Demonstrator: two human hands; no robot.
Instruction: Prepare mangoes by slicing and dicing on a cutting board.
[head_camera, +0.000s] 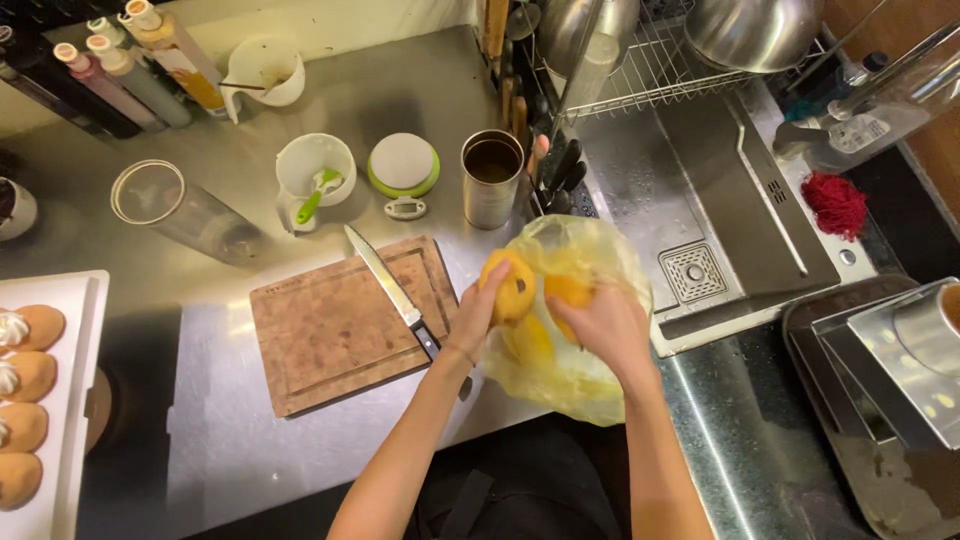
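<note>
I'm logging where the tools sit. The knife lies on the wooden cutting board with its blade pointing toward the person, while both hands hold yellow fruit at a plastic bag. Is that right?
Not quite. In the head view the knife lies on the cutting board with its blade pointing away from the person; the black handle is the nearer end. The left hand and right hand do hold yellow fruit at the plastic bag.

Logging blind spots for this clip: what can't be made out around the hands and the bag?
All in the head view:
- Fruit count in the yellow plastic bag: the film and right hand hide the lower ones.
- Right hand's grip: fingers are inside the bag.
- Orange fruit in the left hand: far side hidden.
- Knife handle end: behind the left wrist.
- Pastry tray: cut off by the left edge.
</note>
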